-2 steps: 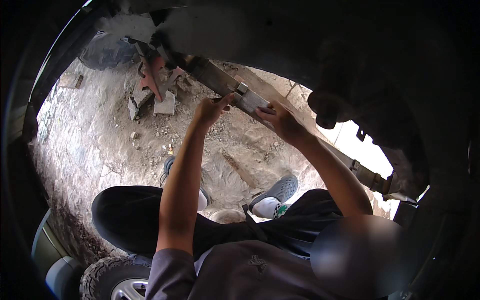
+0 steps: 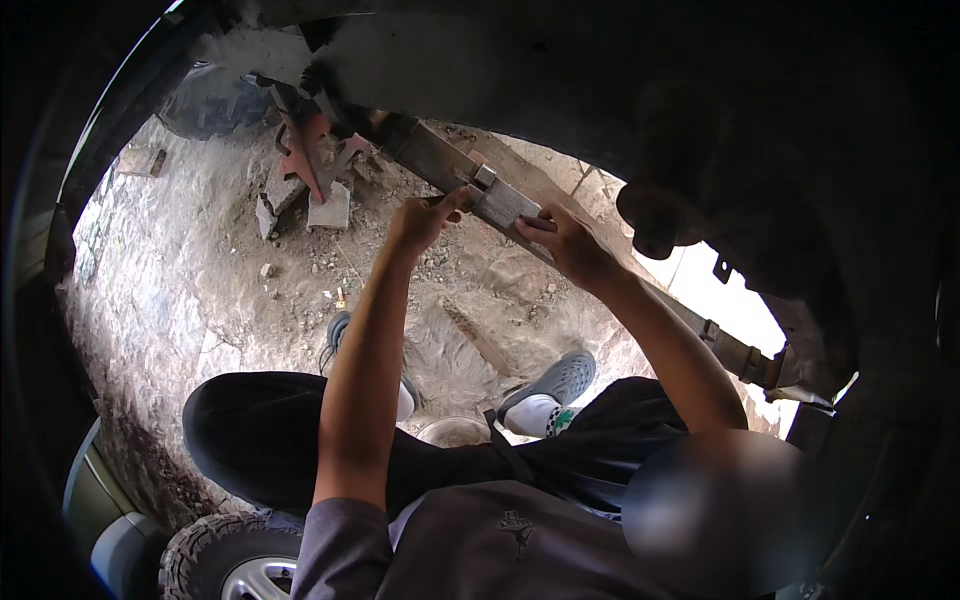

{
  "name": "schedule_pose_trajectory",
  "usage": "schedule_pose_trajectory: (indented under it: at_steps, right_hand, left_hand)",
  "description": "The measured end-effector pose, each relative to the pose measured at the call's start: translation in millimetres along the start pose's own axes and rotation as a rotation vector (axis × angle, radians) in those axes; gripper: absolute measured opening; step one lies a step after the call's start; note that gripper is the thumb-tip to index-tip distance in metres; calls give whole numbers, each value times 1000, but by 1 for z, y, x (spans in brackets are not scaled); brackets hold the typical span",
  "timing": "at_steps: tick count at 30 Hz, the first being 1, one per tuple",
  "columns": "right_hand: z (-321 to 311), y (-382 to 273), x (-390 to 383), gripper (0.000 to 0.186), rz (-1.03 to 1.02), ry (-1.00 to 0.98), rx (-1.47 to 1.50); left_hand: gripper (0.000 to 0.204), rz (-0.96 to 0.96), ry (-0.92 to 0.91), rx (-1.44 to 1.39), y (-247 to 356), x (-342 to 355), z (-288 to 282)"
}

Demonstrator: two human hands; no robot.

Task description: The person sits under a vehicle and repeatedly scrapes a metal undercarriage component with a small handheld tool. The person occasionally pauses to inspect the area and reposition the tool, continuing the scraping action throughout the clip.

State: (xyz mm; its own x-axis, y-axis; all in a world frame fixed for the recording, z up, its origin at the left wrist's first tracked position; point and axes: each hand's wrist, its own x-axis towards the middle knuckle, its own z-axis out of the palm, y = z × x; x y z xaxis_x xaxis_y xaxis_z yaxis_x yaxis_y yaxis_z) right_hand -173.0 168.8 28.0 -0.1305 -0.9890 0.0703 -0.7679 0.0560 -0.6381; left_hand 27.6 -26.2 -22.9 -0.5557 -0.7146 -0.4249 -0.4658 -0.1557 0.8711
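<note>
A long metal bar point(image 2: 415, 150) runs diagonally under the dark vehicle underside, with a small bright metal band point(image 2: 483, 176) and a pale flat strip point(image 2: 508, 203) along its middle. My left hand point(image 2: 425, 222) grips the bar just left of and below the band, thumb raised against its edge. My right hand point(image 2: 570, 245) holds the pale strip a short way to the right, fingers curled over its lower edge. Whether the strip is separate from the bar, I cannot tell. A jointed fitting point(image 2: 745, 355) sits on the bar's lower right end.
A red jack stand point(image 2: 305, 160) stands by broken pale blocks point(image 2: 330, 208) on dusty, uneven ground point(image 2: 250, 300). A wooden piece point(image 2: 470, 335) lies near my shoes. A tyred wheel point(image 2: 220, 560) is at the lower left. Dark vehicle parts point(image 2: 650, 210) hang overhead and at the right.
My right hand has shifted very slightly rightward and down along the strip. My left hand holds the same spot.
</note>
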Motion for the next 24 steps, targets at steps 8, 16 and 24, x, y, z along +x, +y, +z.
schedule_pose_trajectory:
  at_steps: [8,16,24]
  right_hand:
    - [3,-51,45,30,-10,-17,66]
    - [7,13,-3,26,-247,72,-152]
    - [11,-4,24,29,-212,31,-114]
  left_hand:
    - [73,-15,-62,20,-5,8,-8]
    - [75,1,14,39,7,2,2]
    - [74,27,-15,-55,5,5,4]
